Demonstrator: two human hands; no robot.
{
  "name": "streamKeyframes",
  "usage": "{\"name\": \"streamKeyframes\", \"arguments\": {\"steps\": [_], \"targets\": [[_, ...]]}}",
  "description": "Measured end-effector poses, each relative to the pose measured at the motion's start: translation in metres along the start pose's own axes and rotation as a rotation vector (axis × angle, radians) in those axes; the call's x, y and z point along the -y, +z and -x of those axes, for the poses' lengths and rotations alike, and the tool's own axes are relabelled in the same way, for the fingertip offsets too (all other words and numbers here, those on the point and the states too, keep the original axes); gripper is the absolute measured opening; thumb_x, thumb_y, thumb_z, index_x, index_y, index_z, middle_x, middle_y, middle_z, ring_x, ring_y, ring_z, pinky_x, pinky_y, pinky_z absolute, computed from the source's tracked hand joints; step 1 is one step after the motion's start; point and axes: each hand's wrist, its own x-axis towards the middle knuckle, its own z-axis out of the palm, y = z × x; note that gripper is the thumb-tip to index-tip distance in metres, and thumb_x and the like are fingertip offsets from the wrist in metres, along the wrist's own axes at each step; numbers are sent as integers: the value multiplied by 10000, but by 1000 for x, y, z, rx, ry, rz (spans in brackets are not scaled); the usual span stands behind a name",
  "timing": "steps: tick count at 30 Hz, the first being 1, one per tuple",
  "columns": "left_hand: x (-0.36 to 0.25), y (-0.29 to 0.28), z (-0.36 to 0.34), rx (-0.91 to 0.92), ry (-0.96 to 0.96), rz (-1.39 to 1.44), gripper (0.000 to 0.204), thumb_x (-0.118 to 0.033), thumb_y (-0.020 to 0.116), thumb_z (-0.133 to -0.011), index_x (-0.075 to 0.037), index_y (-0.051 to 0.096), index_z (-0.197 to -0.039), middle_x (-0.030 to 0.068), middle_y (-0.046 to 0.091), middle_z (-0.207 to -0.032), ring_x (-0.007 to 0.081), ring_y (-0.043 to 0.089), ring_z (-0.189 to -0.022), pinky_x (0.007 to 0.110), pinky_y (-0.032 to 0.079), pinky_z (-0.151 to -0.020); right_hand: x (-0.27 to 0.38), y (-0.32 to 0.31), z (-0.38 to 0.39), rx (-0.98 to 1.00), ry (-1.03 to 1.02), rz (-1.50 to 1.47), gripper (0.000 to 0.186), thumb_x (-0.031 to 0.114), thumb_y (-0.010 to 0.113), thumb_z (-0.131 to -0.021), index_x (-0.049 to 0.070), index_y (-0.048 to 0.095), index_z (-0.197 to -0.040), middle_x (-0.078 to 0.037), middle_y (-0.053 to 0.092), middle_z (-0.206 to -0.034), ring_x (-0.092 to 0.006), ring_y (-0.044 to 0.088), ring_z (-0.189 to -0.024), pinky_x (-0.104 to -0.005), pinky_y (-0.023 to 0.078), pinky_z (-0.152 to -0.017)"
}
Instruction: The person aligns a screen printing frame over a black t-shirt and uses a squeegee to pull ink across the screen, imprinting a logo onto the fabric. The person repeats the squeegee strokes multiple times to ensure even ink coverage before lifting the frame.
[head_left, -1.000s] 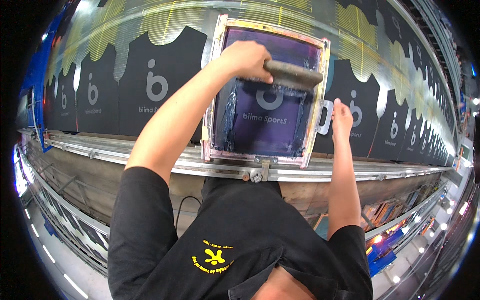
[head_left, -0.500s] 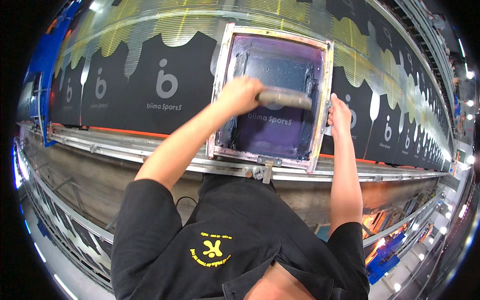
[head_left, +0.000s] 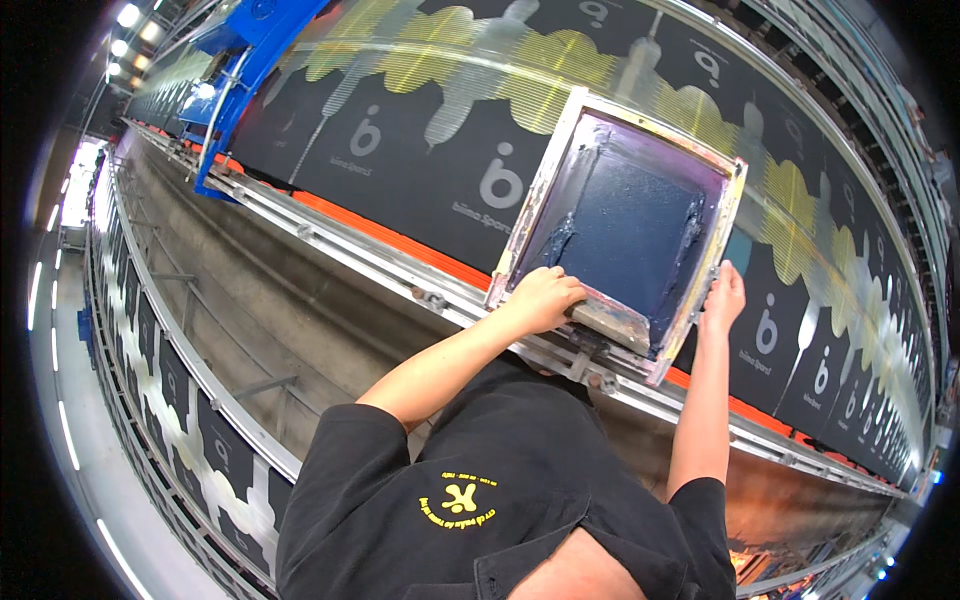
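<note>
A screen-printing frame [head_left: 660, 129] with pale, ink-stained edges lies tilted on the long table. Dark blue ink [head_left: 635, 225] covers most of its mesh, with thick ridges along both sides. My left hand [head_left: 545, 299] is closed around the left end of a squeegee [head_left: 617, 322], whose blade rests at the frame's near end. On the right, my right hand [head_left: 725, 298] grips the frame's right side, its fingers partly hidden. Black fabric panels [head_left: 440, 205] with grey prints lie left of the frame and beyond it.
A metal rail [head_left: 375, 278] with clamps runs along the table's near edge, beside an orange strip [head_left: 380, 235]. A blue metal stand [head_left: 235, 80] rises at the far left. Behind me another rack [head_left: 190, 400] holds more printed panels.
The squeegee has come from mid-screen to the near end, leaving dark ink across the mesh. My view has turned, and the frame appears lower and further right. My right hand stays on its side.
</note>
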Motion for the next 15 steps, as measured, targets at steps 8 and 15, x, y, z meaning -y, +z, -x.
{"name": "streamKeyframes", "arguments": {"steps": [8, 15], "targets": [[154, -94, 71, 125, -156, -12, 318, -171, 847, -747, -116, 797, -1056, 53, 769, -1056, 321, 709, -1016, 440, 568, -921, -74, 187, 95, 41, -55, -30, 321, 246, 726, -1095, -20, 726, -1272, 4, 718, -1020, -53, 582, -804, -231, 451, -693], [199, -143, 104, 169, 57, -71, 372, -270, 866, -776, -109, 748, -1090, 59, 759, -1049, 293, 724, -1021, 427, 575, -891, -59, 239, 129, -9, 64, 70, 310, 218, 726, -1087, -16, 726, -1290, 10, 730, -1043, -56, 594, -823, -247, 474, -722]]}}
